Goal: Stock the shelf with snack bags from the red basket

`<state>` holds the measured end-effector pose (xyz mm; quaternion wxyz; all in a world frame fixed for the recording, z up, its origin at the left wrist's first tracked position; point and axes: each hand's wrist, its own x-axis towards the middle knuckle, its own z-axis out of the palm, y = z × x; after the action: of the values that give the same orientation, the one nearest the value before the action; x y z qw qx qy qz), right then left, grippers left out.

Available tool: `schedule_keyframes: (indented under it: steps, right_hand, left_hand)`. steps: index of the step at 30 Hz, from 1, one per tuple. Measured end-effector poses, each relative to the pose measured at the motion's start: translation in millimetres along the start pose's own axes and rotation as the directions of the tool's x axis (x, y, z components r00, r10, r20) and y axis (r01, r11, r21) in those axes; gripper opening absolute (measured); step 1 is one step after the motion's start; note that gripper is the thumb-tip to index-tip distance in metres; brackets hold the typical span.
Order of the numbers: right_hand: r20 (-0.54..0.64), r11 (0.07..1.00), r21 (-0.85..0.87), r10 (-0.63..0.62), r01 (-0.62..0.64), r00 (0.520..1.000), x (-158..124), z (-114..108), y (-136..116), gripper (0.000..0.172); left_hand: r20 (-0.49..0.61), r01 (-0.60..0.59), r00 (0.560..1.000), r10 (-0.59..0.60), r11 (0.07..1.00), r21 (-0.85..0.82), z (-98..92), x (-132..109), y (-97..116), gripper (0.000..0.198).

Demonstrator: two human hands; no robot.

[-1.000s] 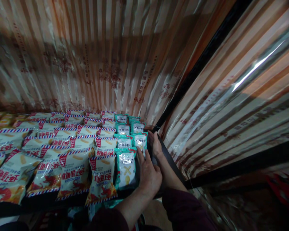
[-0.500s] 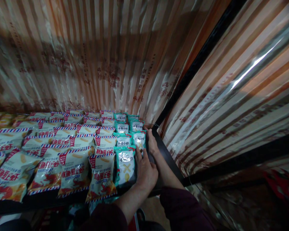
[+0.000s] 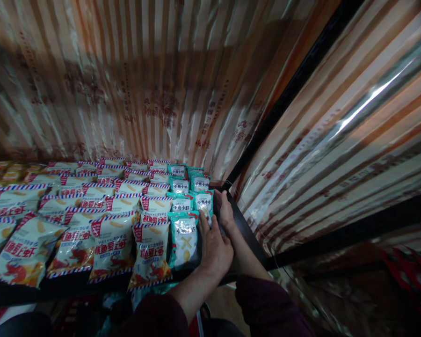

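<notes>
Snack bag, green and white, sits near the right end of the shelf, between two hands. From here I see the left hand at its lower front, stretched out against it rather than closed round it. The right hand is by its right edge; whether it grips, I can't tell. Striped-edge bags fill the left.

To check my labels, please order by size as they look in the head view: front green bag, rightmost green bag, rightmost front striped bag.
1. Rightmost front striped bag
2. Front green bag
3. Rightmost green bag
Nearness enlarges the front two; true sizes unsure.
</notes>
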<state>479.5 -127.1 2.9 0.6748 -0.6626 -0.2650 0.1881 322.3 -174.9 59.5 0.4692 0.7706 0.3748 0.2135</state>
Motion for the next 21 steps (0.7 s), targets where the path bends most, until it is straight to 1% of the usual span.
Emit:
schedule_keyframes:
  steps: [3, 8, 15, 18, 21]
  right_hand:
    - [-0.059, 0.998, 0.018, 0.053, -0.052, 0.997, -10, -6, -3, 0.065]
    - [-0.132, 0.996, 0.002, 0.089, -0.090, 0.987, -29, -16, -4, 0.063]
    - [-0.213, 0.990, -0.031, 0.128, -0.138, 0.969, -67, -23, 7, 0.064]
    - [-0.237, 0.992, -0.043, 0.107, -0.121, 0.966, -91, -27, 7, 0.065]
    - [-0.243, 0.993, -0.099, 0.041, -0.067, 0.969, -117, -27, 1, 0.065]
  left_hand:
    - [0.037, 0.008, 0.999, -0.008, 1.000, -0.024, -2.1, -7, 2, 0.063]
    - [0.106, 0.035, 0.994, -0.028, 0.997, -0.064, -4.7, -23, 2, 0.056]
    - [0.147, -0.006, 0.989, 0.017, 0.997, -0.074, -11.5, -52, -1, 0.044]
    - [0.126, -0.073, 0.989, 0.080, 0.995, -0.062, -17.5, -69, -9, 0.041]
    - [0.067, -0.216, 0.974, 0.215, 0.976, 0.000, -28.4, -87, -23, 0.041]
